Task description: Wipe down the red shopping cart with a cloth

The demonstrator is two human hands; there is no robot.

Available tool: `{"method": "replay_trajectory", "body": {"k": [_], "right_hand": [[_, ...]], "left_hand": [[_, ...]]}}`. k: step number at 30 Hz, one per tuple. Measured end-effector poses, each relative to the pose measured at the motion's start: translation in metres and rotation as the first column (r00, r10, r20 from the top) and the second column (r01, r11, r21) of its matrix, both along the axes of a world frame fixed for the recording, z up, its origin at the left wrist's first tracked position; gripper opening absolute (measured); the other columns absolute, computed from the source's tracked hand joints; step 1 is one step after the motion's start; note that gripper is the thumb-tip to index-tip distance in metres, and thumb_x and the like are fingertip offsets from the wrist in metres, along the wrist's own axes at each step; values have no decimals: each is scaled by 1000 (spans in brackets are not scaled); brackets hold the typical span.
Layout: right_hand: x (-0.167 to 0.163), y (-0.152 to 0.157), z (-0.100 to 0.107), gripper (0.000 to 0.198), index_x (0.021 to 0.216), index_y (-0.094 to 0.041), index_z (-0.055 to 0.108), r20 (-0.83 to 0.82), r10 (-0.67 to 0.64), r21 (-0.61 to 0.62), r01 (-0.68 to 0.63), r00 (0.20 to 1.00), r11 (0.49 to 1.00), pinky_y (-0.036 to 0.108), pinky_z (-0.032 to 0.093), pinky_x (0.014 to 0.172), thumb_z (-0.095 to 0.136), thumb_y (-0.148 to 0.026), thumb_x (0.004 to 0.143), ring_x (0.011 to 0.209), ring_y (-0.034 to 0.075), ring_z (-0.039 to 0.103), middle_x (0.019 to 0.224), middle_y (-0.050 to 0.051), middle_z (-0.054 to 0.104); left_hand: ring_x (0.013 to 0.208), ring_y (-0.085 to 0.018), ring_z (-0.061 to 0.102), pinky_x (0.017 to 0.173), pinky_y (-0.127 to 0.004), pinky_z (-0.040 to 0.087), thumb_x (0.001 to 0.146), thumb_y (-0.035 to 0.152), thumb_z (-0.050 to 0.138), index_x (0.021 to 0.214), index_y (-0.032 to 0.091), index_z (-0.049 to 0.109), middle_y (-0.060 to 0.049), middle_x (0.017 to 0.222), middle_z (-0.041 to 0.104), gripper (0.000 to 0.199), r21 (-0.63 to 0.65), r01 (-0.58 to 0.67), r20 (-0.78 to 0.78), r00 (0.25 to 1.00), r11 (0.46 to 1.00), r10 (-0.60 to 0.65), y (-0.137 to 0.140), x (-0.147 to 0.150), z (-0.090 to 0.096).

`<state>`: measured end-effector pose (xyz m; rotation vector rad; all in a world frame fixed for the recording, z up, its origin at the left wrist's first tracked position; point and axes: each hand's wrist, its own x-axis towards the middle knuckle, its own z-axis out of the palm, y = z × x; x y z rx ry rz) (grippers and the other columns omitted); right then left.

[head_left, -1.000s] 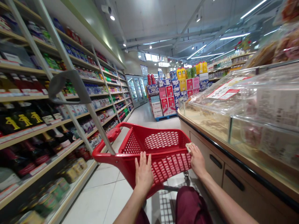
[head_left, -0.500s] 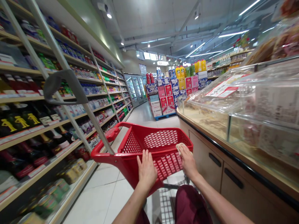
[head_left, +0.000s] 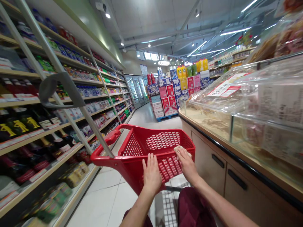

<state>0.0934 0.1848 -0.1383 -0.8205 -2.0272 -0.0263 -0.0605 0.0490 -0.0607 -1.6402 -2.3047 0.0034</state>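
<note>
A red plastic shopping cart basket stands side-on before me, with mesh walls and a long metal handle pole carrying a grey grip at upper left. My left hand lies flat against the near wall, fingers straight and pointing up just under the rim, holding nothing. At the right part of that rim my right hand presses a pale cloth onto the red plastic, its fingers over the cloth. Part of the cloth is hidden under the hand. The basket's visible inside shows only red mesh.
Shelves of bottles and cans line the left side. On the right is a glass-topped counter with packaged food and wooden cabinet doors. Stacked drink cartons stand ahead on a blue pallet. White tiles cover the aisle floor.
My right hand has slid the cloth a little left along the rim. My left hand has shifted slightly right on the basket wall. The view has moved slightly.
</note>
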Motion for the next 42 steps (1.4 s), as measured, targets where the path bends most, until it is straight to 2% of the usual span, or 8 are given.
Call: {"method": "replay_trajectory", "body": {"k": [2,7,14,19,25,31,37,42], "right_hand": [[3,3,-2,54,124,-21,44,22,36,24,-37,999,999,38,33,100,32,-2,75,124,17,31,129,4,45],[20,23,-1,53,119,-18,51,-67,-181,-86,175,981,981,41,35,98,33,-1,71,117,19,42,121,7,52],[-4,0,10,55,120,-19,49,85,44,25,-46,995,999,37,33,99,32,1,72,122,18,35,128,4,47],[21,20,7,51,115,-15,54,-9,-189,-103,187,982,977,42,36,96,34,0,70,116,21,43,119,9,54],[1,-2,8,57,121,-19,48,70,18,29,-20,997,999,38,33,100,31,2,71,123,17,34,127,5,47],[21,15,9,51,115,-18,53,-20,-190,-121,186,982,975,40,36,96,34,-1,71,116,19,43,120,8,53],[-12,-10,9,54,119,-19,50,69,88,42,-91,994,995,38,33,100,33,1,72,123,18,33,126,4,49],[28,18,4,51,115,-19,53,-26,-137,-67,135,990,989,40,36,97,34,-1,72,116,19,43,120,6,53]], "left_hand": [[131,-23,11,106,-46,10,66,20,38,132,6,24,-12,142,19,69,-7,20,-4,1000,1000,-20,-3,0,1],[131,-24,12,106,-47,11,66,19,39,131,5,26,-13,141,22,67,19,36,-3,999,999,-36,-3,2,-1],[127,-25,24,105,-51,10,67,18,39,131,9,28,-13,136,34,66,38,52,-60,997,998,-49,-3,-3,2],[126,-26,24,102,-55,10,66,18,39,130,9,30,-14,136,33,65,54,50,-41,998,997,-47,-2,-6,0],[125,-27,26,102,-55,9,68,21,40,129,10,33,-14,134,37,62,70,53,-56,997,996,-49,-2,-7,1],[124,-27,26,103,-54,7,68,24,42,128,9,34,-15,132,38,62,83,65,-24,998,994,-63,-2,-7,4],[123,-27,27,104,-53,7,69,26,42,126,10,36,-14,131,39,60,94,61,-12,998,994,-60,-4,-7,5],[124,-27,25,104,-52,7,68,26,43,127,11,35,-14,132,37,61,79,67,-6,998,995,-67,-8,-7,6]]}}
